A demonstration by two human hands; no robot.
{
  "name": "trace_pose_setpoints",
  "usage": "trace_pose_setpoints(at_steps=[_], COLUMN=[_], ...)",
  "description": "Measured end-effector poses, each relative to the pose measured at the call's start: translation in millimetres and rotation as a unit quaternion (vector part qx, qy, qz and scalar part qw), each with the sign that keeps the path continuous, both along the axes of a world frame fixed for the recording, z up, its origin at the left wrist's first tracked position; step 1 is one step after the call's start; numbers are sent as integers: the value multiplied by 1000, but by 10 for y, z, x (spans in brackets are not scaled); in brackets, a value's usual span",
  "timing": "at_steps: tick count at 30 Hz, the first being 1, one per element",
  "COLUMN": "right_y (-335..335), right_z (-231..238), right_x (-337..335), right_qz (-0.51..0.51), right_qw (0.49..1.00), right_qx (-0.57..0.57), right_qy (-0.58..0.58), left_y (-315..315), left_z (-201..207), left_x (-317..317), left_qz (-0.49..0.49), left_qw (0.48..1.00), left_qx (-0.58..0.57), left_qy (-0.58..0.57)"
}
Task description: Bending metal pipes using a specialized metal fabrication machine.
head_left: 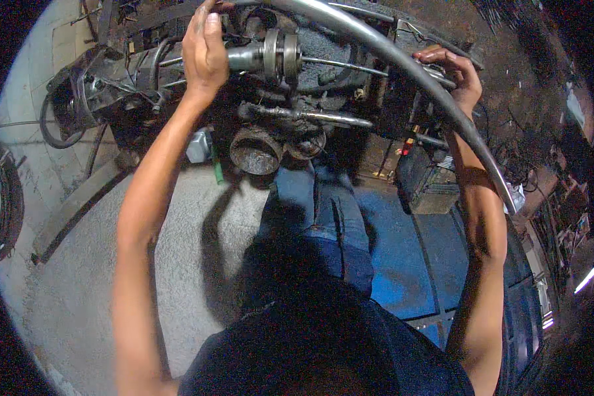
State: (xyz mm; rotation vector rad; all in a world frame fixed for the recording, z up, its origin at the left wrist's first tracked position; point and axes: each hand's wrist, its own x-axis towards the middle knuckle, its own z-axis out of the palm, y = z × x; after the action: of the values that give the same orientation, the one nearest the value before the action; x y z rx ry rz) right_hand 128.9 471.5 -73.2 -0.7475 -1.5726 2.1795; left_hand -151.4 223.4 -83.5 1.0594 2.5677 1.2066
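A long grey metal pipe (402, 58) runs from the top of the view down to the right, bowed by the lens. At its upper left end, my left hand (206, 56) is closed around it, fingers pointing up and thumb along the near side. My right hand (465, 76) is on the far side of the pipe, fingers curled over a shiny metal part of the machine; the pipe hides some of the grip. Between my hands sits a greasy machine with a ringed metal collar (282, 56) and a thin rod (343, 65). Below it lies a blackened bar (310, 115).
Two grimy round cans (256, 153) stand below the machine. A dark box (435, 188) sits near my right forearm, and a coiled cable (6, 204) is at far left. A flat curved bar (79, 208) lies on the pale floor. Blue panels (402, 257) cover the right side.
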Motion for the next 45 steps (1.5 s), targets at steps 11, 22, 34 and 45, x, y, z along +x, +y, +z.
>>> trace_pose_setpoints(at_steps=[11, 22, 34, 45], right_y=[72, 74, 83, 132], right_z=[82, 20, 95, -215], right_x=[66, 33, 41, 144], right_qz=[-8, -3, -50, -34], right_qw=[1000, 999, 996, 998], right_qx=[12, -22, -35, 48], right_qy=[-13, -24, -68, 1], left_y=[59, 38, 161, 179], left_z=[-72, -31, -7, 43], left_x=[15, -5, 47, 96], left_qz=[-10, -15, -19, -48], left_qw=[1000, 1000, 999, 998], left_qx=[19, -6, -25, 7], left_qy=[-10, 12, 36, 30])
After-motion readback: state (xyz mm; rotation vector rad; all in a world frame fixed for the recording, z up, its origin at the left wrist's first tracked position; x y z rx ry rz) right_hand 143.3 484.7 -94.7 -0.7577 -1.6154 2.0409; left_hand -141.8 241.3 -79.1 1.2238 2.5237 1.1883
